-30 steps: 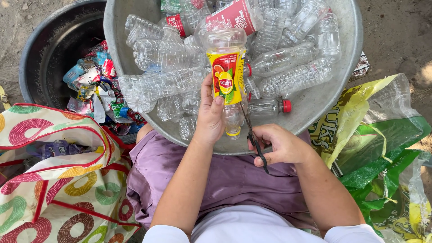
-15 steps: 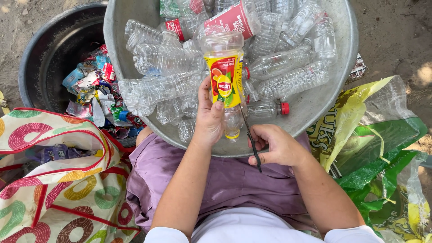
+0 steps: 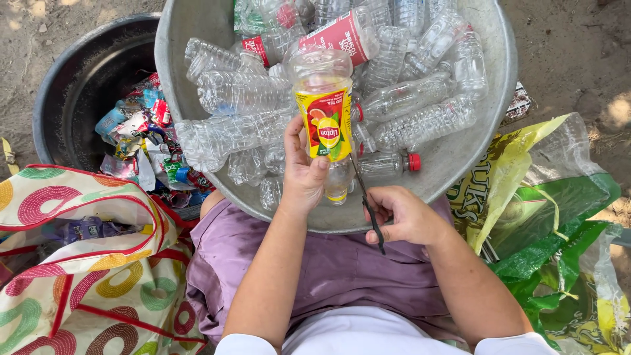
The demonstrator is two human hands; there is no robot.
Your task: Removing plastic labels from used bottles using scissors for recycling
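A labelled plastic bottle (image 3: pixel 323 112) is held over a basin while a blade is set against it.

The bottle, clear with a yellow label, is gripped upright in the closed left hand (image 3: pixel 303 172) above the grey metal basin (image 3: pixel 460 164), which is filled with clear empty bottles (image 3: pixel 420 125). A dark thin blade (image 3: pixel 368 200) is clasped in the closed right hand (image 3: pixel 406 215), its tip laid against the label's lower edge. A black tub (image 3: pixel 72 92) of torn labels is seen at the left, beside a patterned bag (image 3: pixel 79 289); green sacks (image 3: pixel 559 217) lie at the right.
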